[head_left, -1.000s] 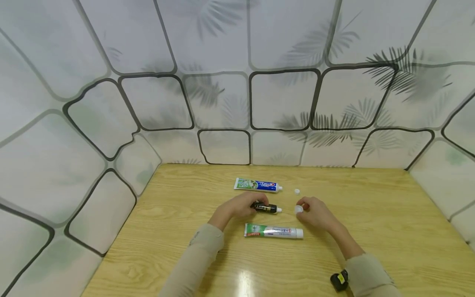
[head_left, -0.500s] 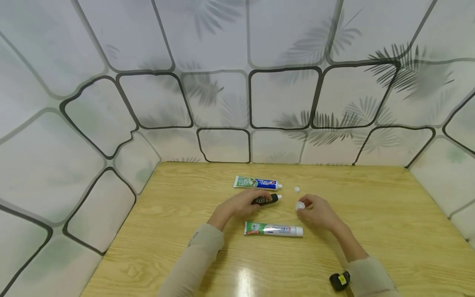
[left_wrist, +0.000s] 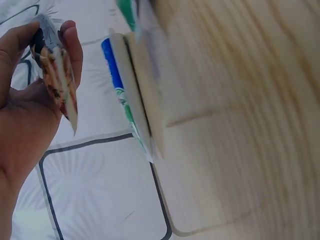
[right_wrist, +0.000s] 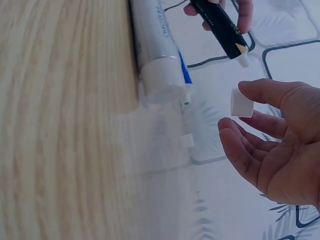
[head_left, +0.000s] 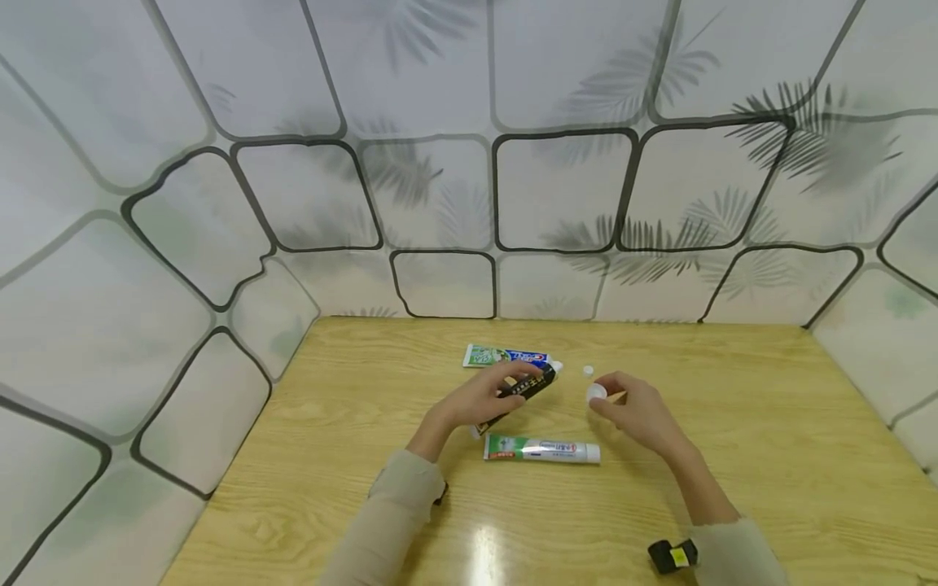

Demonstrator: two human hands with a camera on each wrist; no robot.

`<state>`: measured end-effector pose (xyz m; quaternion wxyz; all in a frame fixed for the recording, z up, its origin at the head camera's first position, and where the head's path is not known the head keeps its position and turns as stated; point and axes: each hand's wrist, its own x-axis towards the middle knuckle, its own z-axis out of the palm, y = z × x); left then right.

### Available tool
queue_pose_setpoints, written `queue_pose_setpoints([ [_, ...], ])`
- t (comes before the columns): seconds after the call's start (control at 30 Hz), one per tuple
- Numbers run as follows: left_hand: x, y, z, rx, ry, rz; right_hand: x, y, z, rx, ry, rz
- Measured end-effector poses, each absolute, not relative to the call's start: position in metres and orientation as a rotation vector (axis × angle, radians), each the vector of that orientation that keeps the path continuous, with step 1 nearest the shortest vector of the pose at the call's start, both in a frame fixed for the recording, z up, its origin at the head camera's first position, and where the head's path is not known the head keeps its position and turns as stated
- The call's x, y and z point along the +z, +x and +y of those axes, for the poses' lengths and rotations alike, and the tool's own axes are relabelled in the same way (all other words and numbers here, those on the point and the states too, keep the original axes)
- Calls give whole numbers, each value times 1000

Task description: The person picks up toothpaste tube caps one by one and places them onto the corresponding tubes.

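Note:
My left hand (head_left: 479,399) grips a black toothpaste tube (head_left: 533,386) round its middle, its white uncapped nozzle (right_wrist: 243,60) tilted up to the far right. In the left wrist view the crimped end of this black tube (left_wrist: 60,80) faces the camera. Between thumb and fingers, my right hand (head_left: 641,407) pinches a white cap (right_wrist: 242,103), a short way right of the nozzle and apart from it. Behind the left hand lies a green and blue toothpaste tube (head_left: 484,356) without a cap. A capped green and white toothpaste tube (head_left: 545,449) lies nearer.
A small white cap (head_left: 589,371) sits on the wooden table (head_left: 769,423) just beyond my right hand. By the right sleeve is a black device with a yellow label (head_left: 672,557). A patterned wall covering (head_left: 564,203) borders the table's back and sides.
My left hand has raised the black tube from near the tabletop and tilted it, nozzle now up and away. The right hand still pinches its cap, shifted slightly away from me.

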<state>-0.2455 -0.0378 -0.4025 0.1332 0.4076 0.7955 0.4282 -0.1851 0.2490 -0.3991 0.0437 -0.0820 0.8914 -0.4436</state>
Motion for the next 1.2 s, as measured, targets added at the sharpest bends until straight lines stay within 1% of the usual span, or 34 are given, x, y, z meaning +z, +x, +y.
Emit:
queue_pose_setpoints([
  [0.23,-390,-234,-40,1343,1061,2267,-387,-179,246,-1420,-239,2786],
  [0.43,-379,-229,-42,1361,1042,2276,-375,-174,245,-1440,-240,2815],
  [0.77,-366,-218,-43,1392,1135,2212,-364,-165,244,-1453,-307,2881],
  [1.03,-366,-211,-45,1456,1189,2145,-362,-157,241,-1456,-380,2918],
  [1.2,-367,-209,-46,1478,1267,2136,-360,-153,241,-1491,-401,2905],
])
